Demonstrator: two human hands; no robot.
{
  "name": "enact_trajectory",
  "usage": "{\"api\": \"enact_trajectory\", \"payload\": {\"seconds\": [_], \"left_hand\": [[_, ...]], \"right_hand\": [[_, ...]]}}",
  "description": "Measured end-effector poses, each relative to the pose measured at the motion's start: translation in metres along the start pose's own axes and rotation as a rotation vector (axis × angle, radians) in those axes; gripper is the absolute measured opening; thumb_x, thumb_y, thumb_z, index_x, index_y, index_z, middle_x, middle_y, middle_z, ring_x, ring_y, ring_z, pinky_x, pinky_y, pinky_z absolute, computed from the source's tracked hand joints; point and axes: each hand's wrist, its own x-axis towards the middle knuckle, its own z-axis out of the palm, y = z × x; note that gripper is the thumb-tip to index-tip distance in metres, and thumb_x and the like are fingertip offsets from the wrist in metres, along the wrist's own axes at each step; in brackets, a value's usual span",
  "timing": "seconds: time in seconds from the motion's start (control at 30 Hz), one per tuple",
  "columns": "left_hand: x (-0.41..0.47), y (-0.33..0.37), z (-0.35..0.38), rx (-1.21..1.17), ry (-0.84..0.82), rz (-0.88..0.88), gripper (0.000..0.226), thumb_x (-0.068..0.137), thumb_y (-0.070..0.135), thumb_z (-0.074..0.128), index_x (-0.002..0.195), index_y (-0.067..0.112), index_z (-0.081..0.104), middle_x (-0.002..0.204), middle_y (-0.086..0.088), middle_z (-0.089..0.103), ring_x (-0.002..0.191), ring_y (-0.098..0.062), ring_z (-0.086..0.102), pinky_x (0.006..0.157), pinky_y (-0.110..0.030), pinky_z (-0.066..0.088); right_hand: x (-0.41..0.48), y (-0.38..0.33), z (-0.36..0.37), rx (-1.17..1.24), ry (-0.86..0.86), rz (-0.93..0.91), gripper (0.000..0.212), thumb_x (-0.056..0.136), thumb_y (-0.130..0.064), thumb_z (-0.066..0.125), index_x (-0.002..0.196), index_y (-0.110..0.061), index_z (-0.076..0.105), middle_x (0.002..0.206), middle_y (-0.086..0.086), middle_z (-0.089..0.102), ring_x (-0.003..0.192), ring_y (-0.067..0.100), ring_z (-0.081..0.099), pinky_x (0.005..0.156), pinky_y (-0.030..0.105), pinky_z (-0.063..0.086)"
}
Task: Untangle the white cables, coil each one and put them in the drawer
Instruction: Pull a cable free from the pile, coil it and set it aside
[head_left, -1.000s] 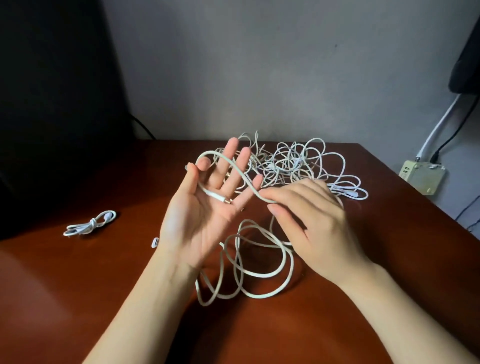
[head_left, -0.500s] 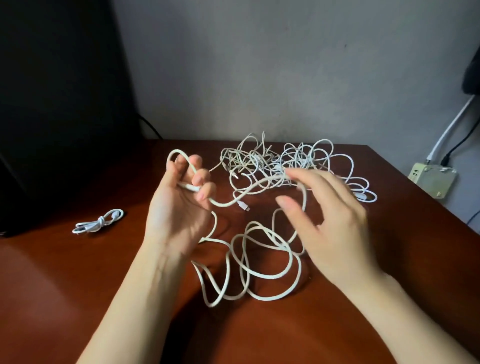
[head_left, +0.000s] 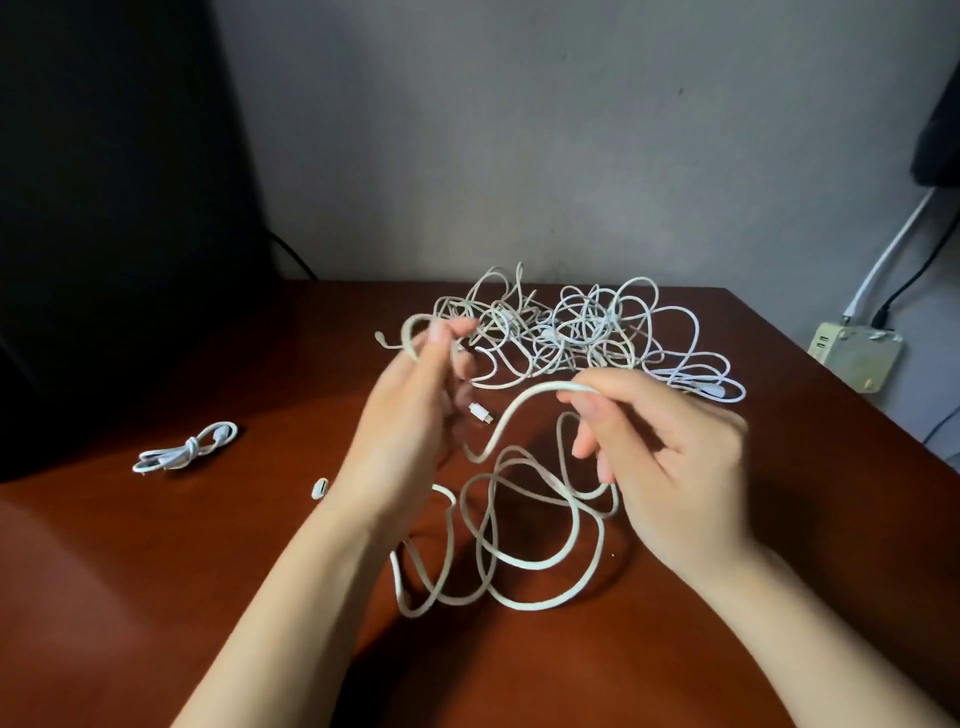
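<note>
A thick white cable (head_left: 530, 561) lies in loose loops on the brown table (head_left: 208, 597) in front of me. My left hand (head_left: 405, 431) is raised over the table and grips one loop of it near the fingertips. My right hand (head_left: 670, 457) pinches the same cable a little further along, and the stretch between the hands sags in a curve. The cable's plug (head_left: 482, 413) hangs between my hands. Behind them sits a tangle of thin white cables (head_left: 582, 332). One coiled and tied white cable (head_left: 182, 452) lies apart at the left. No drawer is in view.
A small white plug or cap (head_left: 320, 488) lies on the table by my left wrist. A dark object (head_left: 104, 208) fills the left side against the grey wall. Off the table's right edge sits a pale power strip (head_left: 857, 358) with white and black cords.
My left hand went from flat and open to curled round a loop of the thick cable. My right hand let go, then pinched the cable again further along.
</note>
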Motion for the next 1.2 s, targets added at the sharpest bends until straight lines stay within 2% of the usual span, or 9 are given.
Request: {"api": "enact_trajectory", "payload": {"seconds": [0.17, 0.27, 0.33, 0.47, 0.6, 0.73, 0.83, 1.0, 1.2], "left_hand": [[-0.016, -0.007, 0.022, 0.191, -0.250, -0.054, 0.062, 0.075, 0.075, 0.034, 0.092, 0.029, 0.073, 0.077, -0.006, 0.062, 0.071, -0.016, 0.058, 0.070, -0.033, 0.047], [-0.026, -0.005, 0.026, 0.209, -0.489, 0.048, 0.039, 0.089, 0.058, 0.046, 0.083, 0.024, 0.065, 0.068, 0.009, 0.062, 0.066, -0.004, 0.057, 0.066, -0.015, 0.045], [-0.030, 0.000, 0.026, 0.236, -0.596, 0.075, 0.014, 0.091, 0.034, 0.049, 0.090, 0.028, 0.061, 0.070, 0.018, 0.062, 0.065, 0.003, 0.055, 0.062, -0.009, 0.043], [-0.026, -0.006, 0.023, 0.271, -0.514, 0.098, 0.023, 0.100, 0.033, 0.040, 0.103, 0.029, 0.062, 0.067, 0.019, 0.055, 0.059, -0.003, 0.042, 0.049, -0.014, 0.037], [-0.020, -0.010, 0.021, 0.021, -0.375, 0.002, 0.038, 0.097, 0.040, 0.039, 0.106, 0.023, 0.071, 0.069, 0.005, 0.052, 0.061, -0.008, 0.041, 0.054, -0.020, 0.035], [-0.015, 0.006, 0.014, -0.317, -0.303, -0.152, 0.047, 0.087, 0.044, 0.036, 0.107, 0.016, 0.068, 0.095, 0.001, 0.072, 0.062, -0.006, 0.045, 0.053, -0.012, 0.040], [-0.013, 0.010, 0.009, -0.434, -0.277, -0.165, 0.048, 0.097, 0.040, 0.028, 0.112, 0.009, 0.061, 0.098, -0.006, 0.073, 0.058, -0.006, 0.042, 0.046, -0.011, 0.036], [-0.009, 0.008, 0.005, -0.276, -0.280, -0.154, 0.050, 0.093, 0.044, 0.029, 0.104, 0.013, 0.066, 0.073, 0.002, 0.066, 0.060, -0.006, 0.043, 0.049, -0.012, 0.035], [-0.011, 0.001, 0.008, -0.187, -0.239, -0.041, 0.039, 0.091, 0.039, 0.040, 0.108, 0.015, 0.065, 0.071, 0.005, 0.051, 0.059, -0.006, 0.037, 0.050, -0.017, 0.032]], "right_hand": [[-0.003, -0.001, 0.002, 0.115, -0.042, 0.066, 0.019, 0.093, -0.022, 0.054, 0.086, -0.015, 0.070, 0.058, -0.006, 0.057, 0.042, 0.003, 0.051, 0.051, 0.011, 0.040], [-0.001, -0.002, 0.003, 0.202, -0.013, 0.191, 0.013, 0.090, -0.026, 0.058, 0.081, -0.033, 0.064, 0.058, -0.006, 0.060, 0.041, 0.006, 0.052, 0.049, 0.013, 0.040], [0.001, -0.003, 0.005, 0.281, 0.049, 0.305, 0.010, 0.085, -0.026, 0.068, 0.079, -0.027, 0.061, 0.057, -0.004, 0.062, 0.044, 0.005, 0.054, 0.048, 0.015, 0.041], [0.001, 0.001, 0.007, 0.375, 0.145, 0.438, 0.022, 0.076, -0.022, 0.073, 0.081, -0.018, 0.052, 0.066, -0.009, 0.064, 0.058, 0.004, 0.061, 0.054, 0.015, 0.045], [0.000, 0.007, 0.009, 0.403, 0.104, 0.495, 0.028, 0.070, -0.025, 0.077, 0.086, -0.020, 0.054, 0.076, -0.007, 0.060, 0.068, 0.010, 0.061, 0.058, 0.017, 0.046], [-0.007, 0.013, 0.014, 0.120, -0.060, 0.381, 0.016, 0.080, -0.035, 0.065, 0.085, -0.020, 0.065, 0.079, -0.011, 0.067, 0.074, 0.006, 0.064, 0.070, 0.028, 0.051], [-0.011, 0.015, 0.018, -0.011, -0.115, 0.244, 0.022, 0.088, -0.031, 0.057, 0.082, -0.015, 0.071, 0.073, -0.012, 0.066, 0.070, 0.007, 0.063, 0.068, 0.024, 0.048], [-0.010, 0.010, 0.017, 0.059, -0.150, 0.335, 0.028, 0.085, -0.033, 0.057, 0.064, -0.019, 0.069, 0.059, -0.009, 0.061, 0.062, 0.009, 0.060, 0.064, 0.022, 0.045], [-0.011, 0.004, 0.016, 0.104, -0.203, 0.369, 0.033, 0.082, -0.036, 0.053, 0.051, -0.025, 0.060, 0.047, -0.010, 0.055, 0.050, 0.011, 0.057, 0.056, 0.029, 0.045]]}}
